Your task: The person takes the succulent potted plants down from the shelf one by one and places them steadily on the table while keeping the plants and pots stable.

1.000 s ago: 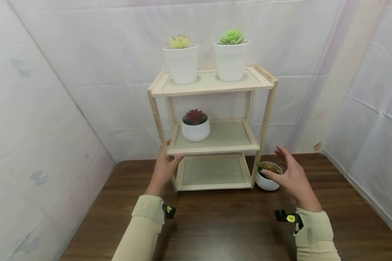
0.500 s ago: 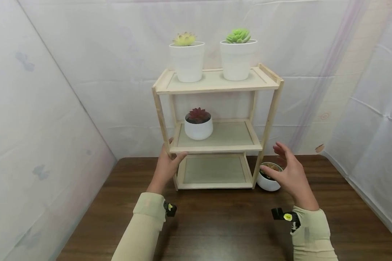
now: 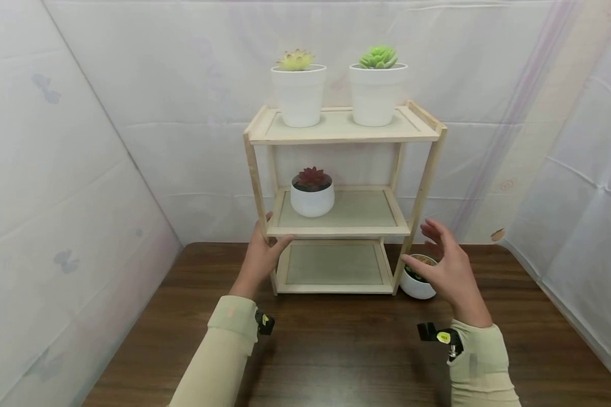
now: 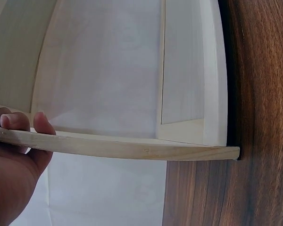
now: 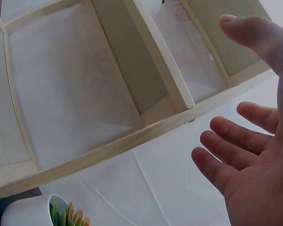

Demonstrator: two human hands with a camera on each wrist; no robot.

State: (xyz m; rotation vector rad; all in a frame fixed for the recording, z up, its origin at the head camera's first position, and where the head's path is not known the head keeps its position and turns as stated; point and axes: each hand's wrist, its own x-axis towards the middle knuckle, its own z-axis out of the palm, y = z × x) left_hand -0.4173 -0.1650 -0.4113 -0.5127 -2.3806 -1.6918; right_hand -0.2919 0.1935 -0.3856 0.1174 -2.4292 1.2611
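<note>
A three-tier wooden shelf (image 3: 338, 232) stands on the table. My left hand (image 3: 261, 257) grips its left front post under the middle tier; in the left wrist view the fingers (image 4: 16, 121) curl round the post. Beside the right front post my right hand (image 3: 450, 271) hovers with fingers spread and thumb apart, holding nothing. In the right wrist view a gap separates its fingertips (image 5: 203, 155) from the post. Partly behind that hand, a low white pot with a green and orange succulent (image 3: 416, 287) sits on the table against the shelf's right side.
Two tall white pots, one with a yellow succulent (image 3: 298, 99) and one with a green succulent (image 3: 378, 96), stand on the top tier. A low white pot with a red succulent (image 3: 312, 200) is on the middle tier's left. White cloth walls (image 3: 198, 169) surround the dark wooden table (image 3: 346, 350).
My right hand has shifted slightly left toward the right post. The whole scene has slid a little rightward in the head view. My left hand keeps its grip on the shelf.
</note>
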